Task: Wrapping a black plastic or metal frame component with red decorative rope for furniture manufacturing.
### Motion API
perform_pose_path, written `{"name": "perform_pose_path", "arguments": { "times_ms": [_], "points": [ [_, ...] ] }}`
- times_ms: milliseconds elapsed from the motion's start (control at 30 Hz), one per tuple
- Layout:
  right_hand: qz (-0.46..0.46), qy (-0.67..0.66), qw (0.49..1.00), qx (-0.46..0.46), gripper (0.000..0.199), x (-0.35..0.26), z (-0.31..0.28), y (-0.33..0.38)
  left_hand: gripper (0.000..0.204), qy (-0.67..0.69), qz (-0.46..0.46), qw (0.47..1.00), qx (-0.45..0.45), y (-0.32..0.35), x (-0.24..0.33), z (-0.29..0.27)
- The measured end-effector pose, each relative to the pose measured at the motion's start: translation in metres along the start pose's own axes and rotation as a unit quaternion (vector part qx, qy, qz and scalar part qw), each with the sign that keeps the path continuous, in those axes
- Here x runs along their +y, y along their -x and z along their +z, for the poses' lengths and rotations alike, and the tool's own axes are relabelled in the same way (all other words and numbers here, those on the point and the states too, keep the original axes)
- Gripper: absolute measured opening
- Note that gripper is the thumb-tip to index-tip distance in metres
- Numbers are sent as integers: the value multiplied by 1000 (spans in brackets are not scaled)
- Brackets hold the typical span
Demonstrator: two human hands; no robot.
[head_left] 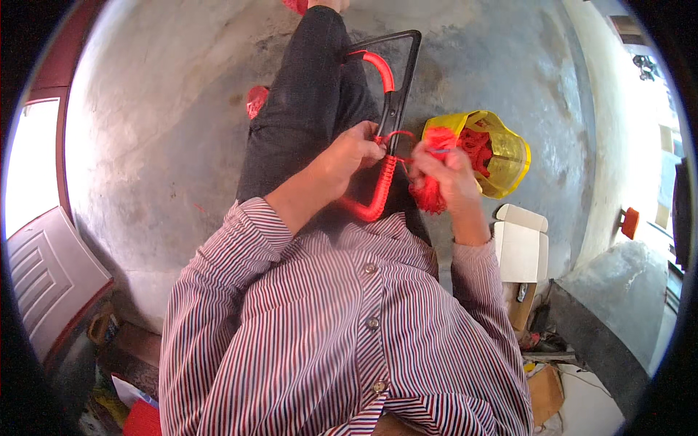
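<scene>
Across my lap rests a black metal frame (411,73) with bent corners. Red cord wrapping (380,192) coils tightly around its near part, and a smoother red covering (379,69) lies on a far section. My left hand (347,158) is closed, its thumb and fingers pinching the red cord against the frame's middle. A fluffy bundle of red cord (430,198) is gripped in my right hand (456,178), just right of the frame and slightly blurred. From this bundle a thin strand (400,134) loops over to the frame beside my left fingers.
A yellow translucent bucket (518,174) holding more red cord lies tipped on the concrete floor (182,131) to the right. An open white carton (518,251) sits nearer me. A grey ledge (618,298) is at right, a pale panel (54,272) at left.
</scene>
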State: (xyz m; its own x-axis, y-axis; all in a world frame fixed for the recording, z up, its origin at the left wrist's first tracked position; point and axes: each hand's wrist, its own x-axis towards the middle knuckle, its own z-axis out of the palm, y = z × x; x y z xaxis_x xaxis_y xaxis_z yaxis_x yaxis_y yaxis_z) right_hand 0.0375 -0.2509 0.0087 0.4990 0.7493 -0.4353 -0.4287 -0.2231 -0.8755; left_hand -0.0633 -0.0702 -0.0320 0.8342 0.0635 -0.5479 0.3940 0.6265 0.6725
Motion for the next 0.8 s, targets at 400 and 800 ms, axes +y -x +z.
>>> {"name": "perform_pose_path", "arguments": {
  "times_ms": [400,800],
  "points": [
    [-100,-141,984,39,26,-62,61,72,32,66,-43,997,-10,-12,-3,-3],
    [-274,233,930,-74,34,-68,8,32,11,-329,333,867,169,30,45,21]
  ]
}}
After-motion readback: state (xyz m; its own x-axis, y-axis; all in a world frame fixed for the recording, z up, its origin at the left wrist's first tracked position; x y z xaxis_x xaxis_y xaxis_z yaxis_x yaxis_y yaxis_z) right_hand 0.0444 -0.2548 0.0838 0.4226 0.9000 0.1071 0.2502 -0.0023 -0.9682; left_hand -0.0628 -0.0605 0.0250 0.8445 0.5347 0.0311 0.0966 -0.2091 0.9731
